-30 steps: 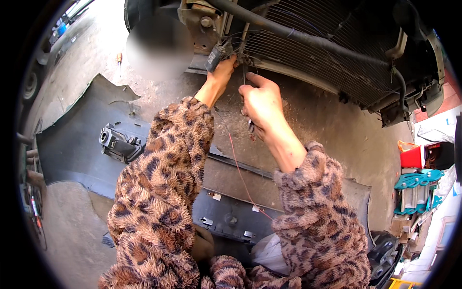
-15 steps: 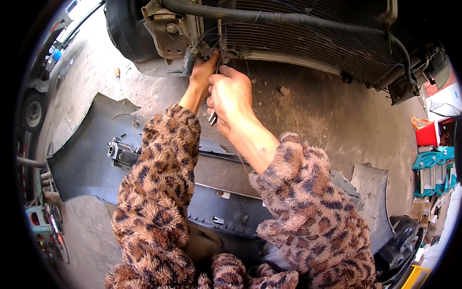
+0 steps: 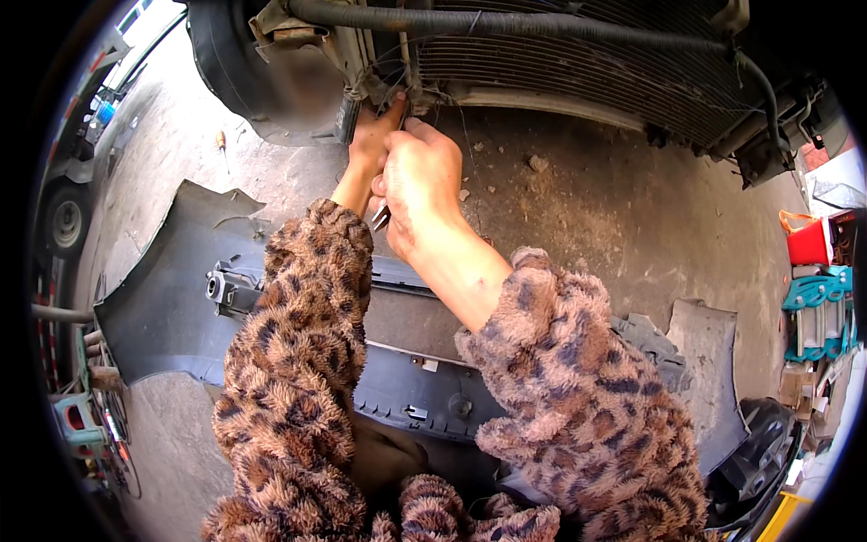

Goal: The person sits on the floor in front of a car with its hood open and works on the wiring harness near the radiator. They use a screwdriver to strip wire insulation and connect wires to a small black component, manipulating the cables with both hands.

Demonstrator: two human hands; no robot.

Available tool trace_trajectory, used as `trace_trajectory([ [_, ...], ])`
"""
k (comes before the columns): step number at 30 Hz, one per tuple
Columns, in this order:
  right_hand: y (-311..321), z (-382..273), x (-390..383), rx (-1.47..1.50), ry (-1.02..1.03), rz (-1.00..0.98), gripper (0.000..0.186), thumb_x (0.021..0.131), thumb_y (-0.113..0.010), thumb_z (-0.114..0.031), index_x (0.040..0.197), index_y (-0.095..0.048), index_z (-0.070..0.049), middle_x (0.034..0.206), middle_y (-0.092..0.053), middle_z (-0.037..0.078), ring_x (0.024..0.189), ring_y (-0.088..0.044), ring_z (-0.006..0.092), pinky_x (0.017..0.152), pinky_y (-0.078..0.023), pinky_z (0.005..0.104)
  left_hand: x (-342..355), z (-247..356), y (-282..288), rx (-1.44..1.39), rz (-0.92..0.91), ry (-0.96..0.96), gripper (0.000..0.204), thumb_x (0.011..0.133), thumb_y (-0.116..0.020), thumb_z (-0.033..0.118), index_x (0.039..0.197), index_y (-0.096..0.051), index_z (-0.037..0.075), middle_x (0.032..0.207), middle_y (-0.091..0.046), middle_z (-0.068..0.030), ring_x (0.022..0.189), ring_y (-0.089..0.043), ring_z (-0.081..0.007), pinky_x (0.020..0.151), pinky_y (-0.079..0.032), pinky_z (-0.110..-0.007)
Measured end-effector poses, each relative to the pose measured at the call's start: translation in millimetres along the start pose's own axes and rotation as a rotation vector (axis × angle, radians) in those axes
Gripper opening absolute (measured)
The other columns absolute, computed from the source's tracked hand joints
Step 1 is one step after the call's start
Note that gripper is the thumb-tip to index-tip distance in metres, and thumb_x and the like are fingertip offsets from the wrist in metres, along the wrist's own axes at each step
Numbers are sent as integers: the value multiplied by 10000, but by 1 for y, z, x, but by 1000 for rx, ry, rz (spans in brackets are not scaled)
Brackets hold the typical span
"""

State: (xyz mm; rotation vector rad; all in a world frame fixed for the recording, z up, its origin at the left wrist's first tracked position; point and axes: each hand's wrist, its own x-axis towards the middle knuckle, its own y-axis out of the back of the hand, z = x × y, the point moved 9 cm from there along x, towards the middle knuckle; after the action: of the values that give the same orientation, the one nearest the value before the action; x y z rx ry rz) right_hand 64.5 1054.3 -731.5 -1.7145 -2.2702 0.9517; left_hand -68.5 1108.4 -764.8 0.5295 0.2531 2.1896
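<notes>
My left hand (image 3: 368, 140) reaches up among thin dark wires at the lower left corner of a car's stripped front end, beside a small black box (image 3: 347, 119). Its thumb points upward and its fingers look closed there, but what they grip is hidden. Against it, slightly nearer, my right hand (image 3: 424, 167) is closed round a small metal tool (image 3: 381, 217), whose two-pronged end sticks out below the fist. The tool's other end is covered by the hand. Behind both hands hangs the finned radiator (image 3: 578, 81), with a dark hose (image 3: 515, 24) across it.
A grey bumper cover (image 3: 172, 280) lies on the floor beneath my arms. An orange-handled screwdriver (image 3: 221, 144) lies at the left. To the right stand a red container (image 3: 810, 242) and teal-and-grey stacked objects (image 3: 817, 312). A wheel (image 3: 68, 221) shows at the far left.
Both hands have shifted slightly left in the picture, and my right fist has turned a little, so the tool's prongs point differently. The view itself has moved slightly.
</notes>
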Motion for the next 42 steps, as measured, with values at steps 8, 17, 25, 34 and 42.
trace_trajectory([
  [8, -1, -10, -3, -63, -90, -10, 73, 834, -437, -53, 787, -493, -51, 643, -441, 32, 461, -397, 106, 402, -320, 274, 3, -2, 4, 105, -2, -7, 598, 807, -633, 466, 1038, -580, -83, 951, -645, -213, 853, -621, -302, 766, -471, -345],
  [17, 18, 1, -4, 91, -205, -3, 346, 867, -470, -45, 1209, -505, -17, 648, -425, 21, 440, -342, 74, 373, -265, 226, 1, 12, 12, 264, 99, 35, 525, 819, -618, 400, 1138, -554, -12, 1079, -602, -241, 1008, -576, -385, 854, -446, -394],
  [25, 38, -14, 26, -476, -20, -29, 474, 854, -505, -30, 1320, -433, 16, 523, -420, -7, 380, -334, 81, 360, -254, 266, -9, 26, 14, 198, 148, 152, 526, 779, -665, 397, 1072, -598, -35, 1084, -608, -245, 1025, -585, -352, 869, -439, -385],
  [34, 33, -38, 29, -537, -269, -207, 79, 876, -531, -89, 849, -480, -34, 648, -435, 18, 413, -313, 54, 360, -231, 219, 8, 8, 14, 224, 126, 64, 463, 793, -630, 398, 1007, -623, -13, 1023, -612, -266, 989, -587, -404, 841, -456, -415],
  [42, 24, -62, 44, -990, -166, -86, 147, 830, -520, -58, 692, -499, -14, 570, -446, 41, 410, -377, 107, 364, -292, 265, 0, 22, 10, 131, 186, 43, 362, 782, -655, 294, 917, -635, -41, 900, -636, -267, 881, -620, -401, 767, -469, -414],
])
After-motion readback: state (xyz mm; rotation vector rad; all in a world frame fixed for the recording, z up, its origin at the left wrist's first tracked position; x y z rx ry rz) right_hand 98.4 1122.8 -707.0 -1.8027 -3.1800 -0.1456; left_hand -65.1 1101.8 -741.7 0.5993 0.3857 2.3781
